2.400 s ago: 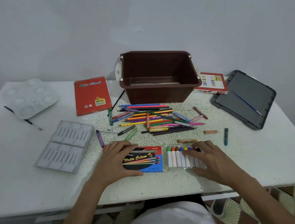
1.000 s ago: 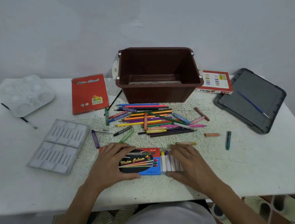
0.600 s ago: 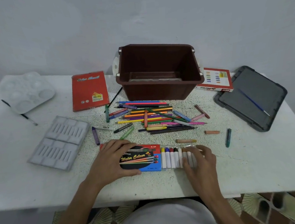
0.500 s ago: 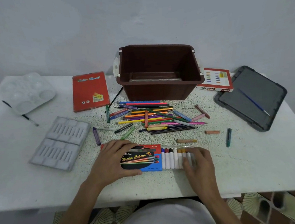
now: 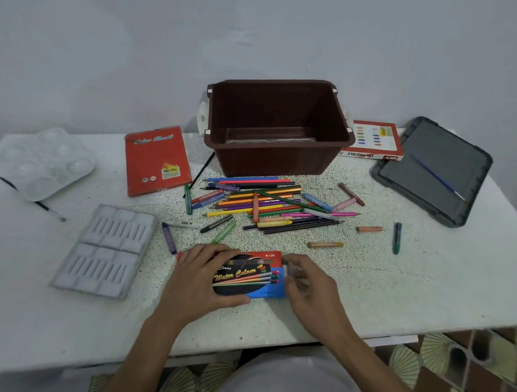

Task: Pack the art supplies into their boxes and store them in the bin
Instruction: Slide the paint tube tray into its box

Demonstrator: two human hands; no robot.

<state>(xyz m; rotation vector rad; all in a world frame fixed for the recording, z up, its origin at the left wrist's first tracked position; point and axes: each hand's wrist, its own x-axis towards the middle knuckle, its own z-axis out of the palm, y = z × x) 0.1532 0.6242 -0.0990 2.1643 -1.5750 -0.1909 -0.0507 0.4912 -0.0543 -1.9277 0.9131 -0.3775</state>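
Observation:
A red, blue and black water colour pen box lies at the table's front middle. My left hand grips its left half, thumb under the near edge. My right hand holds the end of the clear pen tray; only a sliver of the tray shows outside the box's right opening. Behind the box, loose pencils, pens and crayons lie in a pile. The empty brown bin stands at the back middle.
A red colour pencil box lies left of the bin and an oil pastels box lies right of it. The grey lid carries a blue brush. At the left are a grey moulded insert, a palette and a black brush.
My right hand has slid the pen tray leftward into the box; the row of pens that stuck out is now almost fully inside. My left hand stayed on the box.

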